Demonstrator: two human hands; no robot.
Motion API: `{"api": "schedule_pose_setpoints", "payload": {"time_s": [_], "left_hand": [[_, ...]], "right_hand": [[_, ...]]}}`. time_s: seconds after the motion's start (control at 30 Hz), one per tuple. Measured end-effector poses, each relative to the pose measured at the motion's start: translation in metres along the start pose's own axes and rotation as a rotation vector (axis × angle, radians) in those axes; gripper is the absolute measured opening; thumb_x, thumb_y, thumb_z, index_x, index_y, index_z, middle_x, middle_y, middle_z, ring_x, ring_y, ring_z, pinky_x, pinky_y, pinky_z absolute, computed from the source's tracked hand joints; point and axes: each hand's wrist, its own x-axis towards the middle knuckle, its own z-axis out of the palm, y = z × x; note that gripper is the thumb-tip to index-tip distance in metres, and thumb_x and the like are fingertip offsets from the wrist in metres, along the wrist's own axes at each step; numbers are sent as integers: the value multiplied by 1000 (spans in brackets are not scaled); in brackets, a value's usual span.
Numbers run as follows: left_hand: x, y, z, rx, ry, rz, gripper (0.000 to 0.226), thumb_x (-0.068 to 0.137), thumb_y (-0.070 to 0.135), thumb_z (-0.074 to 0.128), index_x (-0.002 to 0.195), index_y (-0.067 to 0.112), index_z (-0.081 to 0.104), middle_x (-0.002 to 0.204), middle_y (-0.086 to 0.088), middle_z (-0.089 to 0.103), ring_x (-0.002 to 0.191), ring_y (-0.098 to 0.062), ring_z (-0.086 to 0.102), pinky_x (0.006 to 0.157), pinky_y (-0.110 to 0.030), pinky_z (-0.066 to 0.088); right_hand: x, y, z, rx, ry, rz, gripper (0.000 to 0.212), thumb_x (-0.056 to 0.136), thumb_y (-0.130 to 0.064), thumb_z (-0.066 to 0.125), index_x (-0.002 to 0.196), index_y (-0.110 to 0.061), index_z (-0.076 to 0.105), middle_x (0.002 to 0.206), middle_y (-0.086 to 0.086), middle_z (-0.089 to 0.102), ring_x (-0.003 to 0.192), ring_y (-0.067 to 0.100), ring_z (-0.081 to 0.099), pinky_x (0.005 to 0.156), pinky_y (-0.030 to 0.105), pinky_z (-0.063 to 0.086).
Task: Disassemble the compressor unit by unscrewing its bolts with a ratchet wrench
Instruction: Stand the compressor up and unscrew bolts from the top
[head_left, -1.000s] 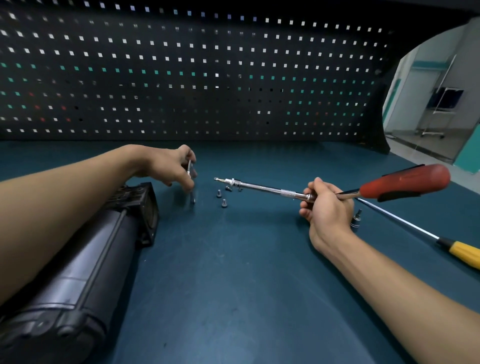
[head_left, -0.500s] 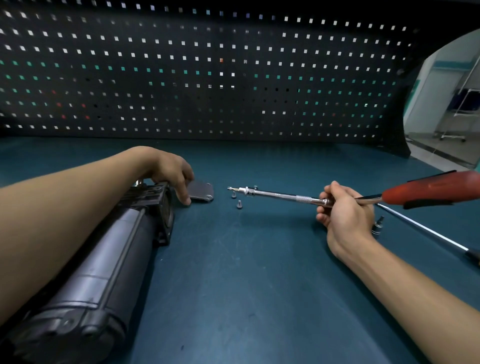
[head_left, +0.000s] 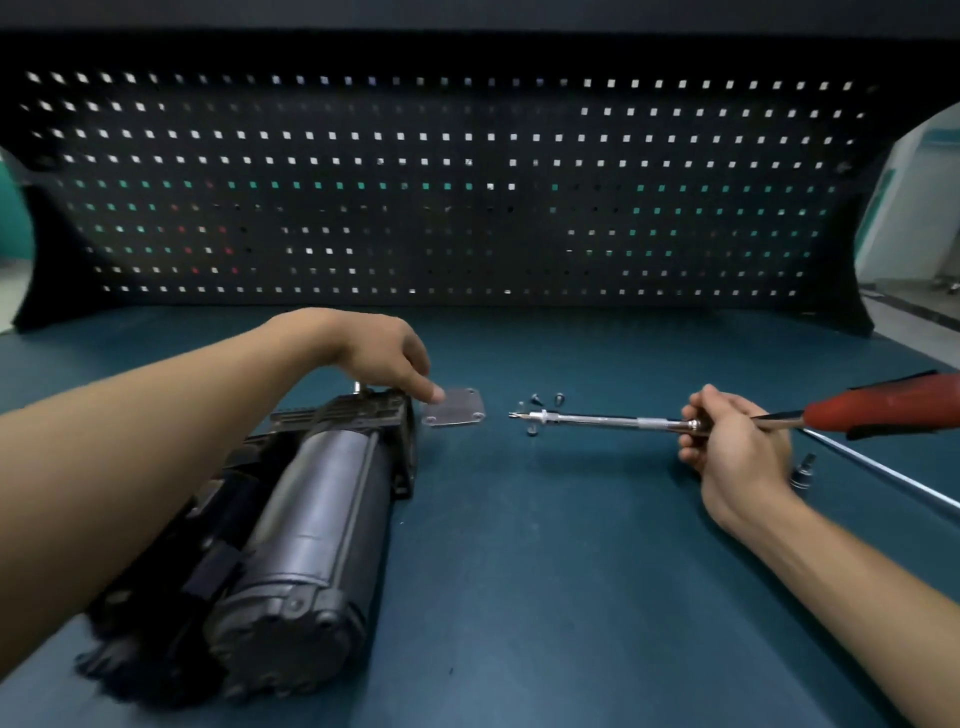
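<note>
The compressor (head_left: 311, 519) is laid on the bench (head_left: 519, 597) with its long axis running from the near left away towards the far middle, so that its finned far end is found directly beneath the left hand (head_left: 384, 358). That hand is held loose, fingers pointed downward and nothing grasped; one fingertip is seen at the near corner of a small flat plate (head_left: 457, 413), which lies just to the right of it, though contact cannot be confirmed. The wrench (head_left: 597, 419) is gripped by the right hand (head_left: 737, 447), the fingers being curled round the joint between the steel shaft and the red handle. The shaft is held almost level and aimed leftward from that hand, its tip stopped short of the plate, with three loose bolts (head_left: 559, 399) scattered around the tip. The compressor's far end is thus placed beyond the plate, on the line of the shaft but well apart from the tip. It is judged that any remaining bolt must be reached by carrying the tip further left, while the body can be steadied by the left hand, which is much the nearer.
</note>
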Motion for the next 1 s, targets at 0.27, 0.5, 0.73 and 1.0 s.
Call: {"api": "schedule_pose_setpoints", "payload": {"time_s": [0.27, 0.5, 0.73, 1.0], "left_hand": [[-56, -8, 18, -59, 3, 112, 74, 73, 84, 53, 126, 33, 61, 122, 16, 61, 114, -9, 56, 103, -31, 41], [-63, -16, 21, -92, 33, 134, 91, 62, 83, 61, 137, 31, 53, 129, 18, 57, 116, -7, 54, 98, -25, 38], [-62, -29, 23, -36, 152, 22, 82, 64, 89, 52, 111, 23, 66, 112, 3, 68, 101, -18, 62, 93, -39, 49], [-59, -71, 33, -101, 312, -541, 76, 87, 73, 45, 125, 9, 63, 135, -14, 58, 120, -34, 55, 93, -37, 42]], "right_hand": [[-5, -1, -1, -38, -36, -10, 24, 102, -18, 55, 78, -14, 57, 73, 4, 56, 42, 10, 46, 35, 16, 36], [-7, -1, -4, -56, -98, -11, 26, 102, -17, 55, 76, -13, 57, 73, 5, 56, 39, 8, 46, 35, 16, 35], [-3, 0, -5, -66, -136, -14, 26, 102, -18, 54, 76, -13, 57, 73, 5, 56, 37, 6, 47, 35, 16, 34], [-3, 0, -4, -77, -141, -13, 26, 102, -17, 54, 77, -12, 58, 72, 6, 57, 38, 7, 48, 35, 16, 35]]}}
